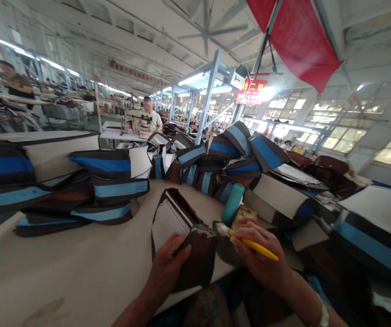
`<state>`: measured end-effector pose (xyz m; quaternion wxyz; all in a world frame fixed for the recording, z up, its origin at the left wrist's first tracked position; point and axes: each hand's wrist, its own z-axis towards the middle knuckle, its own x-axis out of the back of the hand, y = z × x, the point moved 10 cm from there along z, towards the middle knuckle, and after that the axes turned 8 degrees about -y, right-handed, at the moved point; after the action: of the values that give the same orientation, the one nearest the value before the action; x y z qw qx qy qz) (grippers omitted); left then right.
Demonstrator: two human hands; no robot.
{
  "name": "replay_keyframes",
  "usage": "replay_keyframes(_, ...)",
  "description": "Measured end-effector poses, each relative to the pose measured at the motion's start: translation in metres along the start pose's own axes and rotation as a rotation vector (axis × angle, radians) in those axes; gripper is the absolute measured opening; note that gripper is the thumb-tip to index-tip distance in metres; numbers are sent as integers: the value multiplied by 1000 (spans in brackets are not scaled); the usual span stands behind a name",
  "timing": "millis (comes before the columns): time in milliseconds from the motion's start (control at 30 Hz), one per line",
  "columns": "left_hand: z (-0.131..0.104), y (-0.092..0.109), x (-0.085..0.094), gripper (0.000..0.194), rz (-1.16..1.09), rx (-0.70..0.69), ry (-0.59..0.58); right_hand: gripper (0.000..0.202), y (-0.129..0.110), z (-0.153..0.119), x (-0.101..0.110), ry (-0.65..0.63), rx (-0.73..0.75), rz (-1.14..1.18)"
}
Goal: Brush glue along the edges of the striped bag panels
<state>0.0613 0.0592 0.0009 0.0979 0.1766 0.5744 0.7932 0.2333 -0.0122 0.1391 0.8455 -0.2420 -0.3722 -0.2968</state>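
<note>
While the fingers of the left hand (168,258) grip a brown-and-grey bag piece (200,252) at the lower centre of the frame, those of the right hand (265,261) clasp a yellow brush (260,248), bristles beside the piece; a teal bottle (233,203) shows just above.

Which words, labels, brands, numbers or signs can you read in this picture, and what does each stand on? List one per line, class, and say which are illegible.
"二组": red hanging sign; the character before it is uncertain, and the smaller lines below are blurred.
Long red banner at the back: characters too small to read.
White box beside the sign: markings too small to read.
Yellow brush and teal bottle: no readable text.
</note>
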Motion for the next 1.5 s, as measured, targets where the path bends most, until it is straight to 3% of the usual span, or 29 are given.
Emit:
replay_keyframes(200, 1, 3, -5, 27, -26, 14, -32, 9, -7, 8, -13, -75, 49, 13)
replay_keyframes(333, 1, 5, -9, 27, 3, -6, -59, 10, -5, 16, -6, 58, 10, 68)
replay_keyframes(467, 1, 11, -11, 25, 77, -49, -49, 8, -5, 20, -19, 31, 17, 119)
replay_keyframes(600, -2, 21, -11, 26, 269, -136, 2, 5, 14, 10, -12, 63, -113, 26)
replay_keyframes(733, -11, 34, -22, 28, 740, -293, 103, 7, 11, 8, 1, 120, -144, 71)
replay_keyframes(833, -25, 49, -39, 26, 1050, -511, 192, 7, -3, 16, -14, -28, -38, 134)
replay_keyframes(933, -33, 55, -50, 26, 1143, -629, 197, 8, -7, 17, -27, -199, 13, 89)
replay_keyframes(1067, -31, 56, -56, 26, 1185, -632, 158, 5, -3, 16, -5, -74, -41, 54)
replay_keyframes(1133, -30, 55, -58, 26, 1190, -624, 141, 4, -7, 17, -10, -134, -21, 78)
replay_keyframes(1233, -32, 55, -60, 26, 1176, -646, 115, 9, -10, 18, -31, -352, -16, 81)
replay_keyframes(1267, -33, 54, -60, 26, 1175, -654, 106, 11, -8, 19, -33, -367, -30, 71)
replay_keyframes(1400, -35, 52, -61, 26, 1186, -641, 75, 7, -10, 28, -22, -228, -47, 81)
replay_keyframes(1500, -35, 50, -60, 24, 1182, -628, 54, 12, -14, 28, -34, -336, -26, 100)
